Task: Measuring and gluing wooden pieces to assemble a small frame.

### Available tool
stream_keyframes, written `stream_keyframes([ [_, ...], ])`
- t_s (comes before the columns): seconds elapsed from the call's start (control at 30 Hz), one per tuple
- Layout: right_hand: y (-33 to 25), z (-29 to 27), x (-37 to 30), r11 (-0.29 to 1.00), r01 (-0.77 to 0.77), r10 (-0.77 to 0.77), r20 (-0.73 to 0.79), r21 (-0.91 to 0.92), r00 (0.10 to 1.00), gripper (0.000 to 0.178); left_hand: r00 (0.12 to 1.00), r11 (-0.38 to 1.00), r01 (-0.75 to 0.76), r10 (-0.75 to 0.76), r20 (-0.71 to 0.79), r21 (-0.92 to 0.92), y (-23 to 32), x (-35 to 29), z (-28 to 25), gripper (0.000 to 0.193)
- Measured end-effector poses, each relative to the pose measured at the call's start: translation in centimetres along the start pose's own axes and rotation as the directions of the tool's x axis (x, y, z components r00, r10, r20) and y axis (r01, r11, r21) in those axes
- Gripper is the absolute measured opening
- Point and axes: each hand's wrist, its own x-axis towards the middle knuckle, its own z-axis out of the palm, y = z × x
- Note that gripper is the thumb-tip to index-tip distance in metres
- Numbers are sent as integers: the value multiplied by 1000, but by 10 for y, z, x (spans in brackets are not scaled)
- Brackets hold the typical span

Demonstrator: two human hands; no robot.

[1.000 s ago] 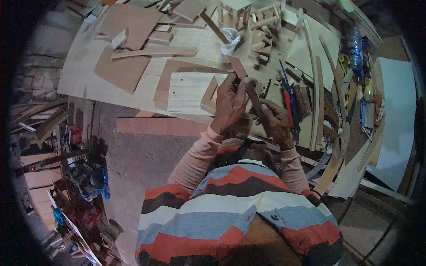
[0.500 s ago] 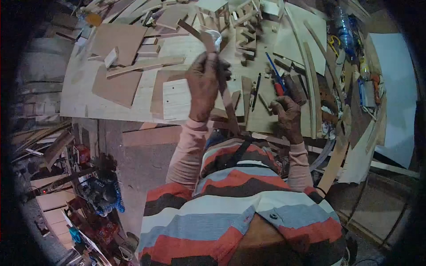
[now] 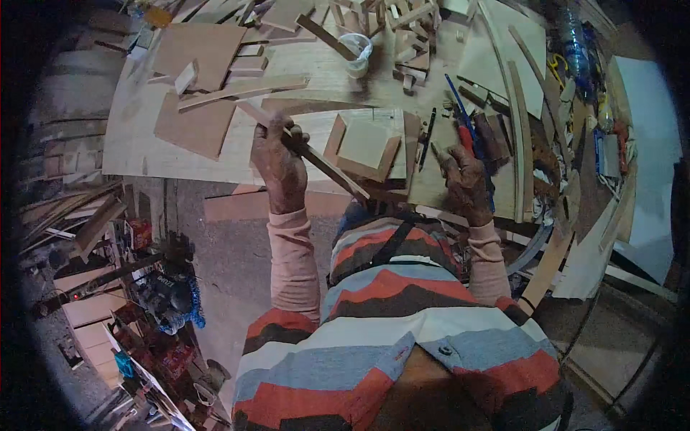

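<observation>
My left hand is closed around a long narrow wooden strip, raised above the near edge of the workbench. The strip slants from upper left down toward my waist. Just right of it lies a pale angular panel with brown wooden edging. My right hand hovers over the right part of the bench, fingers curled together; what they hold, if anything, is hidden. Directly beyond those fingers is a tool with a red handle and a long blue part. A dark pencil-like stick lies to their left.
The workbench carries brown boards, a pale strip, a white plastic cup and several small wood blocks. Long strips and a plastic bottle line the right side. Scrap wood and tools crowd the floor at left.
My left hand has moved left and lower, and its strip has swung from steep to slanting, uncovering the edged panel. My right hand stays by the red handle. The view has shifted slightly.
</observation>
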Motion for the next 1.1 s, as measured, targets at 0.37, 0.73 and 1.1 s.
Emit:
stream_keyframes([
  [0.37,-5,4,20,977,126,-135,-41,-174,990,26,986,983,148,-139,87,-104,-38,-16,45,17],
  [0.73,-29,27,8,965,76,-156,315,252,936,28,946,856,-22,-148,287,516,-63,-22,52,31],
  [1.1,6,21,14,839,499,-498,66,-217,865,31,724,27,-608,429,541,793,-69,-13,-26,36],
])
